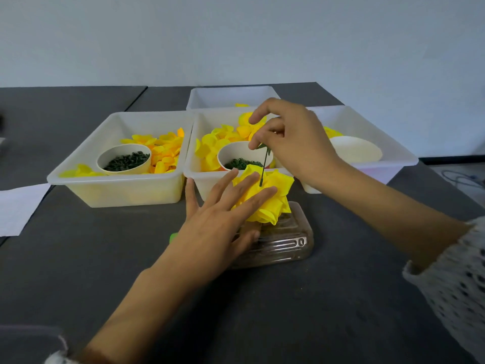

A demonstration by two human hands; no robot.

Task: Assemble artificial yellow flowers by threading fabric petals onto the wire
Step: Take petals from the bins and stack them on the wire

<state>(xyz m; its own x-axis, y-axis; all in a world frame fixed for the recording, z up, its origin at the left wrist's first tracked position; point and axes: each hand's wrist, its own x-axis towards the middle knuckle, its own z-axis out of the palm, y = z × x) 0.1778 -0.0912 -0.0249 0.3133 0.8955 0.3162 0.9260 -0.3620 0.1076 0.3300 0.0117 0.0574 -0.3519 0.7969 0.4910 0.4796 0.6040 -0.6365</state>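
A yellow fabric flower [273,198] stands on a clear plastic base [286,243] in the middle of the dark table. A thin green wire [264,166] sticks up out of its centre. My right hand [294,143] pinches the top of that wire, where a small green piece sits. My left hand [223,219] lies with straight fingers against the flower's left side, pressing the petals. Loose yellow petals [210,151] fill the middle bin behind the flower.
Three white bins stand side by side: left bin [78,179], middle bin [193,166], right bin [404,156], with a fourth bin [231,97] behind. Paper cups of small green pieces [126,160] sit in the left and middle bins. White paper [18,208] lies at left.
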